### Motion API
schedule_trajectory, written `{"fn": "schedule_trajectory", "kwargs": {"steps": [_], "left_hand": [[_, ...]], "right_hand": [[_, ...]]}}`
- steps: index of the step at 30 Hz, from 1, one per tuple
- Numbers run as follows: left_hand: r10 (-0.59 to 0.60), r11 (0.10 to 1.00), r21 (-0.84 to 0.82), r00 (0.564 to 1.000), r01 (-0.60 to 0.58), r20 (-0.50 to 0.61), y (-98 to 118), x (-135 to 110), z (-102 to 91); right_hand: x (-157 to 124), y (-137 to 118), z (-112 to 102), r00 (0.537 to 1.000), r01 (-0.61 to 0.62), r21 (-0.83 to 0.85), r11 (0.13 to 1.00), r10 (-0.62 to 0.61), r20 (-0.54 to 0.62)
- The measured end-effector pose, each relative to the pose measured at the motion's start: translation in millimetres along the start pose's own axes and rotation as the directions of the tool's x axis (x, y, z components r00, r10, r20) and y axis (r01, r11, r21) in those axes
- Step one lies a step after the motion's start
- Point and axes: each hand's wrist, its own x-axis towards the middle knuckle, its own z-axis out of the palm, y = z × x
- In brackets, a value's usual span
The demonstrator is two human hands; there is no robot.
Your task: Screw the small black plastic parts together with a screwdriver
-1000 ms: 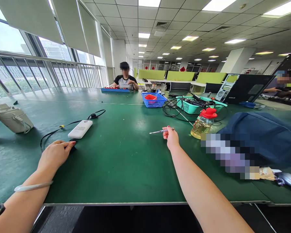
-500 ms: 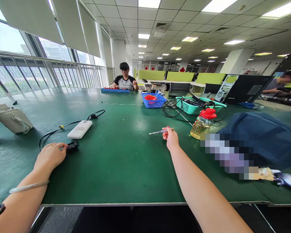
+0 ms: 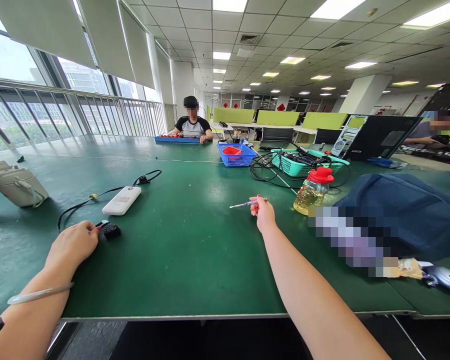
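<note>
My right hand (image 3: 263, 214) is closed round a thin screwdriver (image 3: 243, 204) whose metal tip points left, held just above the green table (image 3: 195, 240). My left hand (image 3: 72, 246) lies on the table at the left, its fingers curled, with the fingertips touching a small black device (image 3: 111, 231) that has a small white piece (image 3: 102, 224) at its near end. Just beyond lies a white power bank (image 3: 121, 200) with a black cable (image 3: 83, 202) running from it.
A clear jar with a red lid (image 3: 314, 191) stands right of my right hand, beside a dark blue bag (image 3: 401, 210). Farther back are a blue basket (image 3: 236, 154), a teal basket of cables (image 3: 303, 164) and an open computer case (image 3: 375, 136). A beige bag (image 3: 17, 186) sits far left. A person (image 3: 192, 124) sits opposite.
My left hand has slid back toward me and to the left, uncovering the small black device. My right hand and the screwdriver have barely moved.
</note>
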Motion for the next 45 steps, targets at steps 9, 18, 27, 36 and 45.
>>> {"fn": "schedule_trajectory", "kwargs": {"steps": [9,18,27,36,45], "left_hand": [[0.302,0.901,-0.3,0.949,-0.314,-0.087,8.3,-1.6,5.6],[0.427,0.887,-0.15,0.899,-0.437,-0.095,4.9,-3.3,3.8],[0.394,0.911,-0.133,0.919,-0.39,0.005,5.7,-7.5,-1.8],[0.329,0.944,-0.023,0.939,-0.328,0.105,9.5,-13.8,-9.3],[0.235,0.963,0.091,0.954,-0.255,0.186,27.1,-21.4,-29.0]], "right_hand": [[1.0,0.2,-0.2,1.0,0.005,-0.003,1.0,-0.005,0.002],[0.0,-0.3,0.4,1.0,0.0,0.003,1.0,0.0,0.007],[0.0,-1.0,1.2,1.0,-0.006,0.007,1.0,0.006,0.0],[-0.7,-1.5,0.4,1.0,-0.014,0.01,1.0,0.014,0.005],[-4.2,-3.7,2.6,0.999,-0.023,0.013,1.0,0.022,0.026]]}}
